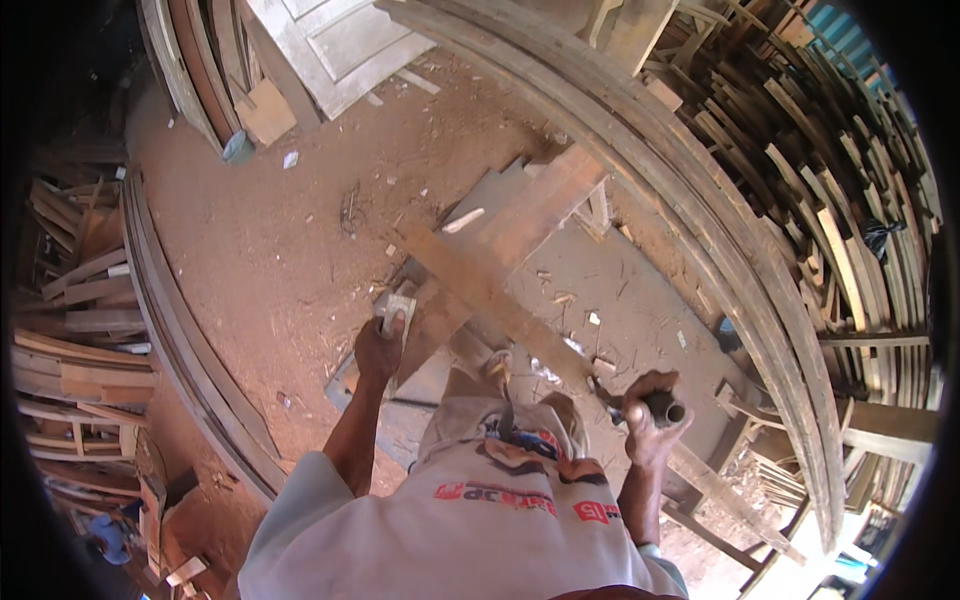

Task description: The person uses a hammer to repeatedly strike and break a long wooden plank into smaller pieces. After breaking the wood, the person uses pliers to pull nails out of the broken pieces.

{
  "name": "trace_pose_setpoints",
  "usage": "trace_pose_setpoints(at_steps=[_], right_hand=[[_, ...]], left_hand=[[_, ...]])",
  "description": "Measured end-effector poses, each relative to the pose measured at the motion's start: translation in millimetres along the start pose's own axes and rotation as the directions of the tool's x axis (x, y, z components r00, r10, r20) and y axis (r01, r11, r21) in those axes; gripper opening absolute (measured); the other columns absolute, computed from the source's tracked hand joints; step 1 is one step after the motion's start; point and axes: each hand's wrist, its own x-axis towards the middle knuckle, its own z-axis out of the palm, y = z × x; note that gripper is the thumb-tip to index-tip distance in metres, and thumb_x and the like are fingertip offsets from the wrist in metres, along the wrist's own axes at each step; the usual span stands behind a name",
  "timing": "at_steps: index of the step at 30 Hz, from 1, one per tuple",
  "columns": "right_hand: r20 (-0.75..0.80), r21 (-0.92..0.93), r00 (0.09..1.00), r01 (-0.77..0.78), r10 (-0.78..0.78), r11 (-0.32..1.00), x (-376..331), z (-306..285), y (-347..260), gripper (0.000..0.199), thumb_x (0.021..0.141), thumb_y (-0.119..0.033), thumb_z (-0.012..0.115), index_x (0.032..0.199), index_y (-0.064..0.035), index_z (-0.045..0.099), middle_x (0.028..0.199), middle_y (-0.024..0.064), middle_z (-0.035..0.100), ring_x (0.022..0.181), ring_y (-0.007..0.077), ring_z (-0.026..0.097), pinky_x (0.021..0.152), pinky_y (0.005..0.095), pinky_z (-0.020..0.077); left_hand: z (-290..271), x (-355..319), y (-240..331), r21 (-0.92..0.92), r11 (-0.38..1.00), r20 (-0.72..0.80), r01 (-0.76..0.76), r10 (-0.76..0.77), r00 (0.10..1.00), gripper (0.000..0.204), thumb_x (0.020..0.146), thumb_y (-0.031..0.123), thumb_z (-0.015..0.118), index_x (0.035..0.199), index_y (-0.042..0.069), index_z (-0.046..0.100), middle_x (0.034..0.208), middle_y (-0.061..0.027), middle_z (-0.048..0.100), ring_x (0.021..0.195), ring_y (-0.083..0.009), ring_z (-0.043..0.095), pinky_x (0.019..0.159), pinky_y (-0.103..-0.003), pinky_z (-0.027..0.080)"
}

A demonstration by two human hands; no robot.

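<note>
My left hand (380, 348) is closed round a small pale block (400, 312), beside the near end of a wide wooden plank (545, 205). My right hand (652, 418) grips a dark, tube-like handle (664, 406) whose hollow end faces up. From close to that fist a long, flat brown strip (500, 308) runs up and left across the plank. Its outline resembles a saw blade, but no teeth can be made out. How it joins the handle is unclear. The plank lies slanted over a grey, low surface (610, 275) strewn with chips.
Long boards (745, 245) curve past on the right, with a large stack of timber (800, 150) behind. More boards (165, 290) and wood pieces (90, 330) line the left. A pale panelled door (350, 45) lies at the top. Scraps dot the reddish floor (260, 230).
</note>
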Motion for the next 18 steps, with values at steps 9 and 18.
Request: trace_pose_setpoints(at_steps=[9, 18], right_hand=[[-0.028, 0.056, 0.999, 0.026, -0.025, 0.998, 4, -5, 18, 0.057, 0.088, -0.054, 0.08, 0.09, -0.0022, 0.057, 0.074, 0.0049, 0.062, 0.065, 0.0135, 0.056, 0.058, 0.0295, 0.0424], [0.312, 0.17, 0.949, -0.102, 0.045, 0.98, 123, 124, -38, 0.037, 0.091, -0.036, 0.082, 0.094, -0.0026, 0.067, 0.071, 0.001, 0.063, 0.058, 0.0096, 0.061, 0.051, 0.0268, 0.0508]], left_hand=[[20, 17, -8, -0.061, 0.998, 0.003, -0.033, 0.033, 0.999, 0.068, 0.097, 0.065, 0.059, 0.112, 0.0, 0.073, 0.111, -0.0305, 0.071, 0.11, -0.0477, 0.067, 0.095, -0.051, 0.052], [4, 5, 11, -0.093, 0.99, -0.034, -0.103, 0.1, 0.994, 0.077, 0.083, 0.073, 0.07, 0.113, 0.002, 0.074, 0.104, -0.0247, 0.075, 0.101, -0.0438, 0.072, 0.088, -0.05, 0.056]])
